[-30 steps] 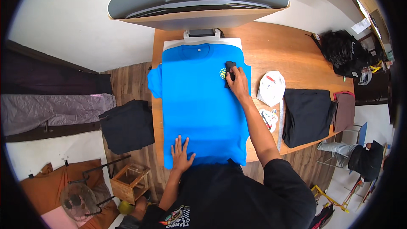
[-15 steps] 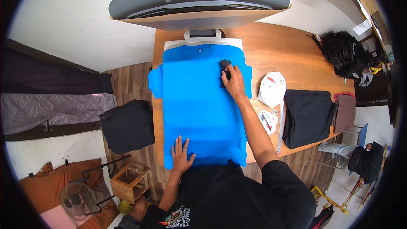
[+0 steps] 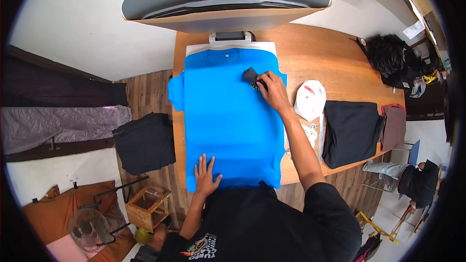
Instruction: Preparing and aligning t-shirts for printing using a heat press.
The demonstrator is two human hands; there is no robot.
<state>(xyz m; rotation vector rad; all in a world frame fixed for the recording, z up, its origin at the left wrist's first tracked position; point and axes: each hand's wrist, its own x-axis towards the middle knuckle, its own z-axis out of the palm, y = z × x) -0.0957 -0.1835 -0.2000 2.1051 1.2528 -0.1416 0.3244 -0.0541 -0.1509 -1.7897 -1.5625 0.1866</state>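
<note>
A bright blue T-shirt (image 3: 228, 116) lies spread face up over the white lower platen (image 3: 269, 46) of a heat press, its collar at the far end. My right hand (image 3: 275, 90) grips a small black object (image 3: 251, 75) with a little yellow-green marking; its exact kind is hard to make out. It is on or just above the shirt's upper right chest. My left hand (image 3: 207, 175) rests flat with spread fingers on the shirt's lower left, near the hem.
The press's grey upper part (image 3: 228, 7) stands raised at the back. Right of the shirt are a white bag-like item (image 3: 310, 99), a metal ruler (image 3: 321, 138) and folded black cloth (image 3: 352, 133). A wooden stool (image 3: 148, 208) stands lower left. Another person (image 3: 417, 184) is at far right.
My right hand and the black object have shifted and turned, the object's top now leaning left with its marking in sight. My left hand keeps its place on the shirt.
</note>
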